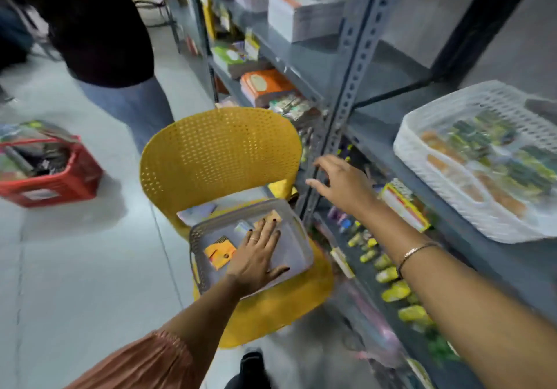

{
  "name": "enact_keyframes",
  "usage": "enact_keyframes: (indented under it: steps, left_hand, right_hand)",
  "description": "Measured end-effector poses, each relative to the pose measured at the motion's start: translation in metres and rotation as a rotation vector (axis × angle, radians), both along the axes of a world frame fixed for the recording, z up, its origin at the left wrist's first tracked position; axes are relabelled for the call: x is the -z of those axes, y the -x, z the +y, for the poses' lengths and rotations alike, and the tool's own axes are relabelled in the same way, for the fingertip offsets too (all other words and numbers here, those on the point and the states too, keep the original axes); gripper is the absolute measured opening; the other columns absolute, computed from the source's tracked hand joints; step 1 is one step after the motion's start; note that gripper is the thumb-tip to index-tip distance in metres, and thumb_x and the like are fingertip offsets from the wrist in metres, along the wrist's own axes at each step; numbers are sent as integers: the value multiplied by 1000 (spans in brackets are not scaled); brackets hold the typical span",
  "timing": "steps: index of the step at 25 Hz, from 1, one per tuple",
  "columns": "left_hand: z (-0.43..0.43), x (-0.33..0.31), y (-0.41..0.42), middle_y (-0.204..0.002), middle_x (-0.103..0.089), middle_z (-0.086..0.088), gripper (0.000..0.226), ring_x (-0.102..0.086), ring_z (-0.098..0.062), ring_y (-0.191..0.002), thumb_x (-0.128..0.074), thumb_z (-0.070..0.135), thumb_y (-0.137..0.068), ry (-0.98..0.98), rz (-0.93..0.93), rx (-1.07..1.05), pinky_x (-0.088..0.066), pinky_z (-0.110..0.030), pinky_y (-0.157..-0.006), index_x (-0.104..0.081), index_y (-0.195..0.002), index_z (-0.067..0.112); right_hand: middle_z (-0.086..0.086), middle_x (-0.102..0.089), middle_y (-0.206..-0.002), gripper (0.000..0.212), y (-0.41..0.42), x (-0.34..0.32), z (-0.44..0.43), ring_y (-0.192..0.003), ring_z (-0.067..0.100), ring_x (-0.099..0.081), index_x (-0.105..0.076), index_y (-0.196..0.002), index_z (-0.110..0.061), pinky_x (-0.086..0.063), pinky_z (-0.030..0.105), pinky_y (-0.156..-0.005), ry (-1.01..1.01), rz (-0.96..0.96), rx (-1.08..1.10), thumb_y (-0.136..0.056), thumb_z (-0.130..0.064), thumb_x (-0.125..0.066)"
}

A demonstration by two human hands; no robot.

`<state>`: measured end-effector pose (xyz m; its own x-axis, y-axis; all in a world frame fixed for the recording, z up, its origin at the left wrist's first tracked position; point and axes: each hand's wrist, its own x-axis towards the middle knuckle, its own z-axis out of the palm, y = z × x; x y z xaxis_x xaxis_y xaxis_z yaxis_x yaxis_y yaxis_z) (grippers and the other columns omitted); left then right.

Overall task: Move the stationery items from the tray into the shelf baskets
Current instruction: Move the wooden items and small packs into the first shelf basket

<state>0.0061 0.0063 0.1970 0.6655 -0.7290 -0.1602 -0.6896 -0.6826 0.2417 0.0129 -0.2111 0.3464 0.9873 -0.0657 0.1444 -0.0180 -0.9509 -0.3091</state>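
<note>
A grey plastic tray (297, 247) sits on the seat of a yellow chair (220, 150). Inside it lie a small orange-yellow packet (219, 253) and several other small stationery packets. My left hand (256, 256) lies flat inside the tray, fingers spread, palm down over the packets; I cannot tell whether it grips one. My right hand (342, 183) hovers open and empty in the air beside the grey shelf upright (346, 99), above the tray's right side. A white shelf basket (422, 159) with blurred green and orange items stands on the shelf at the right.
Grey metal shelving runs along the right, with stacked notebooks (304, 11) above and yellow packets (394, 290) on the lower shelf. A red basket (51, 174) of goods stands on the floor at left. Another person (99, 23) stands behind the chair.
</note>
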Motion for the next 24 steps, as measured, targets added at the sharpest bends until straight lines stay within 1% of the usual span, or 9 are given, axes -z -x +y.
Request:
enact_keyframes:
  steps: [2,5,7,11,13,15,18,20,24]
  left_hand:
    - [29,32,-4,-158,10,-9,86,13,-29,-144,-31,67,-88,-58,47,-44,-6,-48,-118,-6,-149,12]
    - [61,79,-2,-156,13,-8,90,15,-31,-143,-25,72,-85,-138,92,-101,-4,-48,-117,-5,-149,12]
    - [75,116,3,-156,15,-9,92,16,-32,-142,-23,74,-84,-198,141,-129,-6,-49,-118,-4,-149,12]
    - [84,163,6,-157,9,-11,94,13,-33,-143,-25,75,-83,-258,199,-144,-11,-51,-117,-5,-149,11]
    - [88,177,5,-156,8,-10,93,14,-31,-142,-24,75,-83,-263,206,-159,-9,-50,-116,-6,-149,11]
    - [93,190,8,-154,9,-8,91,14,-28,-141,-22,74,-84,-264,222,-174,-7,-49,-116,-6,-148,11]
    - [98,198,14,-155,-7,-11,89,-2,-29,-142,-19,73,-85,-222,194,-202,-15,-52,-114,-18,-146,8]
    - [98,201,15,-155,-13,-12,89,-8,-29,-143,-18,72,-84,-212,184,-200,-17,-52,-114,-23,-145,8]
    - [99,205,15,-154,0,-8,89,6,-24,-142,-12,74,-83,-225,185,-210,-6,-48,-116,-16,-146,11]
  right_hand:
    - [14,-58,-118,39,-18,49,17,-112,31,-55,-54,-116,-8,-48,41,-85,-35,159,-27,-88,-34,-59]
    - [15,-53,-128,40,-31,120,36,-124,30,-47,-52,-121,-5,-43,42,-96,-112,338,-99,-88,-25,-61]
    - [11,-52,-131,40,-40,175,50,-127,28,-44,-52,-122,-8,-45,46,-95,-100,439,-160,-87,-24,-62]
    - [12,-45,-137,46,-43,258,80,-129,31,-41,-44,-130,-8,-46,50,-93,-39,639,-280,-88,-19,-60]
    - [14,-47,-133,44,-42,287,91,-128,31,-41,-46,-126,-6,-43,46,-96,-6,642,-339,-85,-14,-60]
    - [14,-46,-133,50,-40,313,102,-126,31,-39,-44,-126,-8,-38,42,-98,47,636,-393,-81,-15,-64]
    - [12,-43,-136,65,-35,336,112,-125,29,-39,-39,-132,-11,-37,39,-100,107,617,-467,-76,-20,-70]
    - [12,-43,-135,63,-34,344,115,-124,29,-39,-38,-133,-11,-38,39,-100,137,587,-477,-78,-18,-69]
    - [13,-42,-136,53,-38,348,118,-125,30,-38,-41,-130,-7,-39,39,-99,156,560,-469,-81,-12,-62]
